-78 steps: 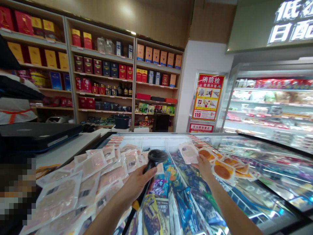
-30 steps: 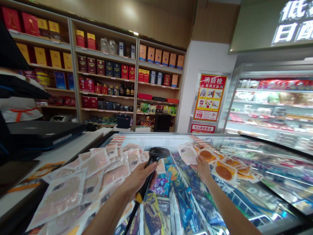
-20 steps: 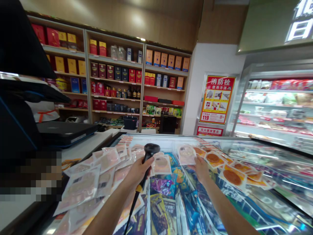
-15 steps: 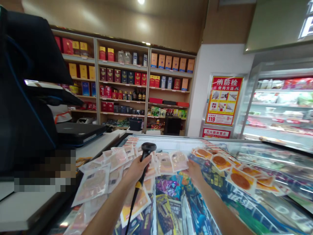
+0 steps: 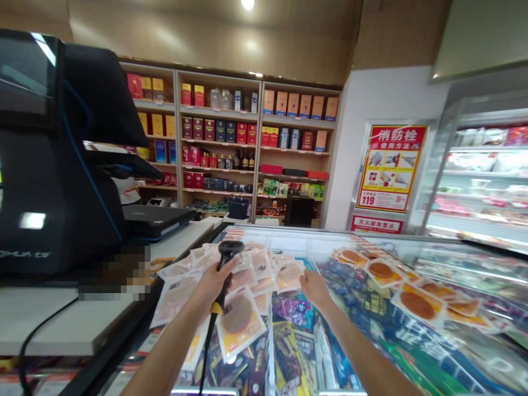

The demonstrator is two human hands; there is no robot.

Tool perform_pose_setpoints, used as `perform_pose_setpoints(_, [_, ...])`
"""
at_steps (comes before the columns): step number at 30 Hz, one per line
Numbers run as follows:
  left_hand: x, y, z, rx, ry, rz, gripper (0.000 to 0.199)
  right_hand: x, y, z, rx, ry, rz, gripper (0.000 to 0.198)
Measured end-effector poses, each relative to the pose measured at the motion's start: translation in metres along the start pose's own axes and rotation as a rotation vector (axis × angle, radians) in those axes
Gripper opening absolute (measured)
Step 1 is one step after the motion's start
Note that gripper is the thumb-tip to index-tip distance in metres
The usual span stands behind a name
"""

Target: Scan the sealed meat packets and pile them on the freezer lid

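Note:
My left hand (image 5: 212,285) is closed around the handle of a black barcode scanner (image 5: 231,248), its head up and its cord hanging down toward me. My right hand (image 5: 314,287) pinches the right edge of a flat clear packet (image 5: 287,275) over the glass-topped freezer. Under and around the scanner lies a spread of similar packets (image 5: 175,294), overlapping on the glass. One packet (image 5: 239,319) just right of the scanner shows a round, flat brownish disc and orange print.
More packets with orange discs (image 5: 418,302) lie on the right of the freezer (image 5: 274,379), which holds colourful wrapped goods. At left, a black checkout terminal (image 5: 94,148) stands on a white counter (image 5: 49,330). Shelves of boxes (image 5: 218,132) line the back; a glass-front fridge (image 5: 487,181) is at right.
The view has turned slightly left. Both hands have moved left over the freezer, the scanner and the pinched packet with them. The disc packet beside the scanner now shows fully.

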State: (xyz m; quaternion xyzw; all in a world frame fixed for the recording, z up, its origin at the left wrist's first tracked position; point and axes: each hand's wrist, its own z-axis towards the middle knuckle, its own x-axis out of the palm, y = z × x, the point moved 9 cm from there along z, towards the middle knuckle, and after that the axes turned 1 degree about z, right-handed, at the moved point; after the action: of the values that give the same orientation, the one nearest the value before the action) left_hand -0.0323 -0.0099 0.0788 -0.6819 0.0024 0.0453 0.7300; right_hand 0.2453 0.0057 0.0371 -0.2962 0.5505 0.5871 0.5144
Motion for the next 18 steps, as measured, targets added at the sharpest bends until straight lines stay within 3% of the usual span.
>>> perform_pose_setpoints(6, [0.006,0.012,0.008,-0.043,0.010,-0.005,0.038,0.005,-0.008,-0.009,0.020,0.009,-0.113,0.035])
perform_pose_setpoints(12, [0.043,0.008,0.002,-0.119,0.143,0.047,0.035,-0.020,-0.024,-0.005,0.046,-0.095,-0.115,0.037])
perform_pose_setpoints(18, [0.088,-0.002,-0.007,-0.152,0.179,0.203,0.038,-0.051,-0.078,0.017,0.069,-0.202,-0.126,0.037])
